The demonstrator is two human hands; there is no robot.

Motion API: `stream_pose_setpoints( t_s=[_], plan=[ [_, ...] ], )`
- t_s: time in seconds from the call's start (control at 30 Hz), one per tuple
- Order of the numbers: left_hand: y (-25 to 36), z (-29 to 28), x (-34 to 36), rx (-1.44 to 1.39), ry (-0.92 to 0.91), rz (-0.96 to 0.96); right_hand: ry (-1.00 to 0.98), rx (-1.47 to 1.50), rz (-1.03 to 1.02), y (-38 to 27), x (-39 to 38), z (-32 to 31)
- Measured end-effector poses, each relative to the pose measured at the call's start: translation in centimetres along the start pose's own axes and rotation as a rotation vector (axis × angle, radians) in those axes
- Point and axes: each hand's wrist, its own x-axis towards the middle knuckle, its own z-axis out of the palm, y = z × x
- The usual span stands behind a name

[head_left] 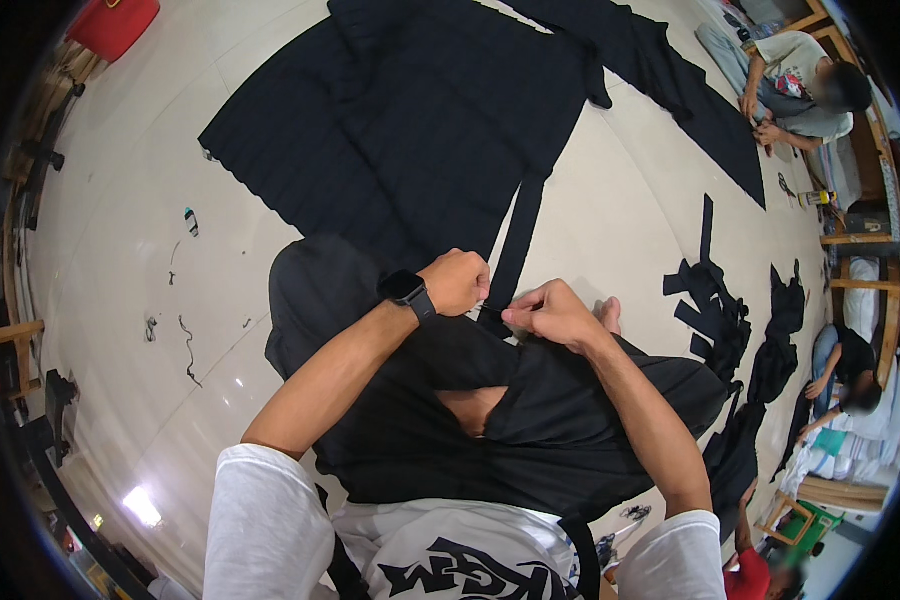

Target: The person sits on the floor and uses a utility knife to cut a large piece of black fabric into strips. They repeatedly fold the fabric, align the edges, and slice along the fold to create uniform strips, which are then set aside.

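My left hand (455, 282), with a dark watch (407, 292) on its wrist, is closed above my lap. Just to its right, my right hand (553, 315) pinches thumb against fingers. A thin dark strand (489, 309) spans the small gap between them; whether it is thread or something stiffer is too small to tell. Behind the fingers, a narrow black cloth strip (520, 240) runs down from the far side to my lap. It lies along the edge of a large black cloth (400, 120) spread over the floor. What sits inside my left fist is hidden.
Black cloth scraps (710, 300) lie at the right, near a long black cloth piece (690, 95). Several people sit along the right side, one (795, 90) handling that cloth's edge. A small bottle (191, 222) and thread bits lie left. A red tub (115, 25) stands far left.
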Motion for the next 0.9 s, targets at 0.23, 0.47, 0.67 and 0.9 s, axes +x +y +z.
stream_pose_setpoints(
  t_s=[0.23, 0.47, 0.67, 0.9],
  plan=[
    [-0.6, 0.4, 0.3, -0.008, 0.034, 0.004, -0.042, 0.293, 0.101, 1.3, 0.8, 1.9],
    [-0.5, 0.3, 0.2, 0.007, 0.036, 0.003, -0.046, 0.352, 0.073, 1.4, 0.9, 2.2],
    [-0.1, 0.2, 0.5, 0.013, 0.03, 0.007, -0.045, 0.405, 0.078, 1.4, 1.2, 2.8],
    [-0.3, -0.4, -0.5, 0.028, 0.125, -0.007, -0.001, 0.393, 0.088, 0.4, 1.1, 3.5]
  ],
)
